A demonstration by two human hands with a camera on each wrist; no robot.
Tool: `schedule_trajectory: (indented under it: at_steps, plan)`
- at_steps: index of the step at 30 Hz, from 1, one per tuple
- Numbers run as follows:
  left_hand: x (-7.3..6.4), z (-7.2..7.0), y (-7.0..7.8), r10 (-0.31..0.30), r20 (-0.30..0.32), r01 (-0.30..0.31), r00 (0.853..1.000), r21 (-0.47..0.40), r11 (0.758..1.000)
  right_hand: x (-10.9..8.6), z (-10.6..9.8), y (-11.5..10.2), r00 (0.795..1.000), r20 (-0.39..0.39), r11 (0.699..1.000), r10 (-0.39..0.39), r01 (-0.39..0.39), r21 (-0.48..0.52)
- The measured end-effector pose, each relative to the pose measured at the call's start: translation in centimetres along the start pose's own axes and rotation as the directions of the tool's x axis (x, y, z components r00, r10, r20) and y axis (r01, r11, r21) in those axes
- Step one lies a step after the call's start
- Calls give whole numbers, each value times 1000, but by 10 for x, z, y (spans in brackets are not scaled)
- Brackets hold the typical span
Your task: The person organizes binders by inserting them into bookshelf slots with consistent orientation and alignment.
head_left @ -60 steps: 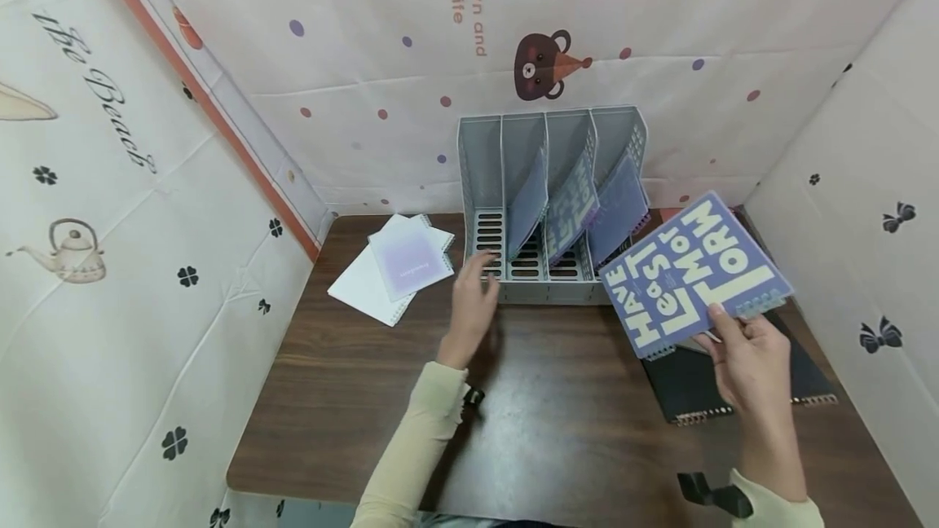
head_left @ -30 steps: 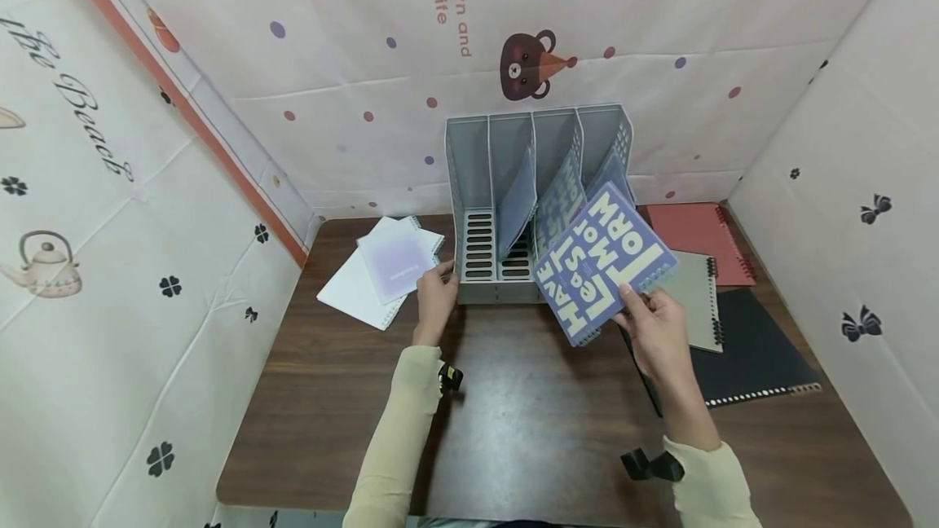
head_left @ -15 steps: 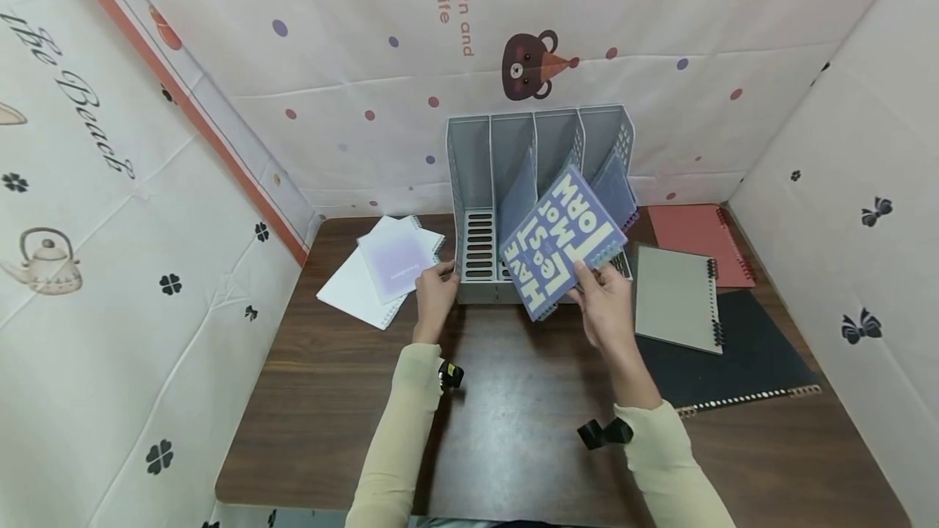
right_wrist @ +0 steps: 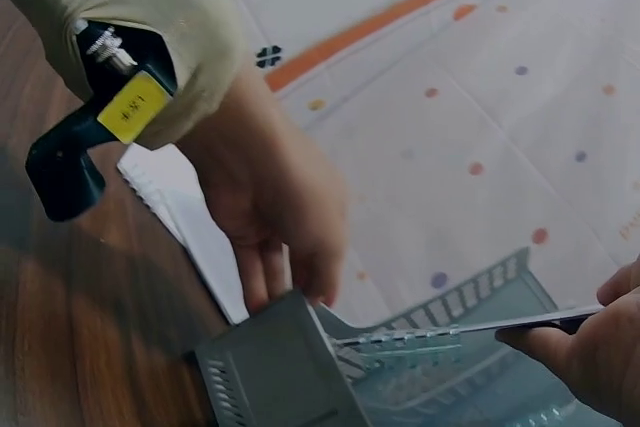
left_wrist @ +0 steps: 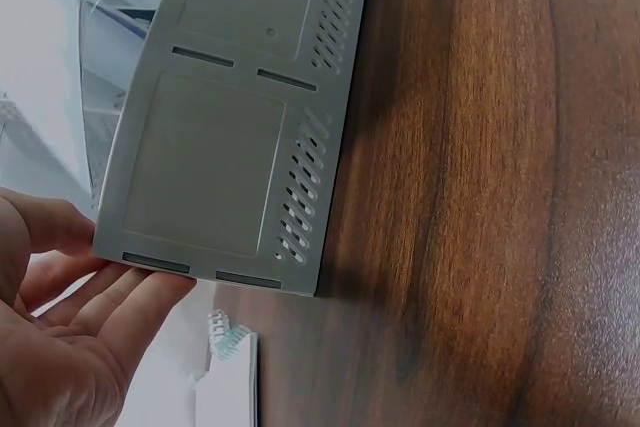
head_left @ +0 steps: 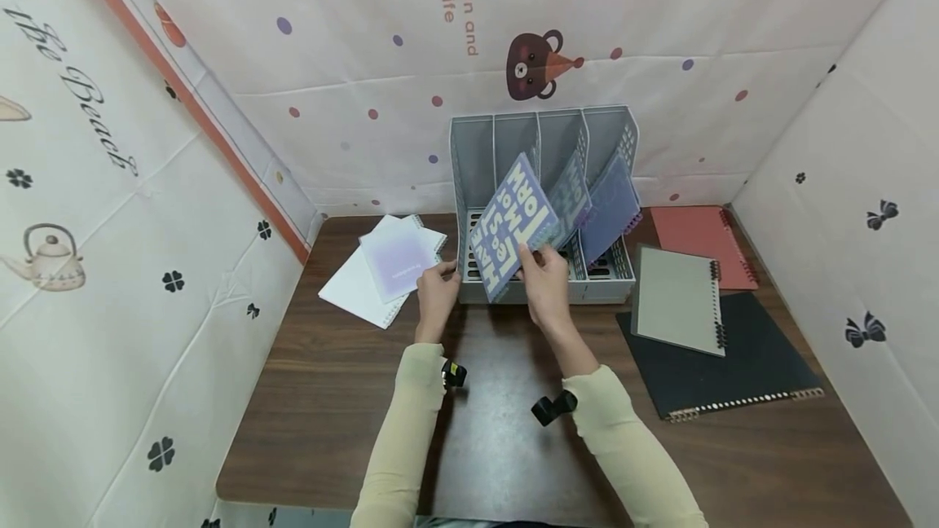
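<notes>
A blue spiral notebook with white block lettering (head_left: 513, 222) is pinched at its spiral edge by my right hand (head_left: 546, 288). It is tilted over the two left compartments of the grey file rack (head_left: 601, 293) and overlaps its front wall. My left hand (head_left: 438, 296) grips the rack's front left corner, with the thumb and fingers around the edge in the left wrist view. A grey-blue lettered notebook (head_left: 572, 200) leans in the third compartment, and a plain blue notebook (head_left: 610, 206) in the rightmost one. The second compartment's contents are hidden behind the held notebook.
White and pale purple notebooks (head_left: 398, 259) lie overlapping left of the rack. On the right lie a red notebook (head_left: 693, 235), a grey-green notebook (head_left: 676, 300) and a large black notebook (head_left: 748, 365) on the wooden table (head_left: 499, 463). Printed cloth walls (head_left: 352, 153) stand close behind and at both sides.
My right hand has carried the lettered notebook leftward from the right side to over the rack's left compartments. My left hand has moved onto the rack's corner and stayed there.
</notes>
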State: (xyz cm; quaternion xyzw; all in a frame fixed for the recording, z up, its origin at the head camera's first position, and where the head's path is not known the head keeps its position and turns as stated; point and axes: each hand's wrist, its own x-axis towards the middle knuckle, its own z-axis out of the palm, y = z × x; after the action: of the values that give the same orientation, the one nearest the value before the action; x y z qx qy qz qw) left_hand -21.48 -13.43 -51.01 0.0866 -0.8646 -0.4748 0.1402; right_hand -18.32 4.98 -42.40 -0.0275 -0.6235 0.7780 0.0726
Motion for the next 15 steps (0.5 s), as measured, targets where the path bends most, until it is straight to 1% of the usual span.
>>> schedule_trajectory:
  at_steps: [2,5,9,15]
  plan:
    - [0,1,0,1,1,-1,1000,-6,1000,1,7,3,1000,6,1000,-18,18,-23]
    - [-1,1,0,-5,2,5,1000,-3,1000,3,15,9,998,25,994,-59,61,-85]
    - [-1,2,-1,-10,8,10,1000,10,1000,7,22,19,993,39,978,-111,116,-173]
    - [-2,2,-2,4,13,-4,1000,-4,1000,19,37,28,988,2,961,-152,148,-232]
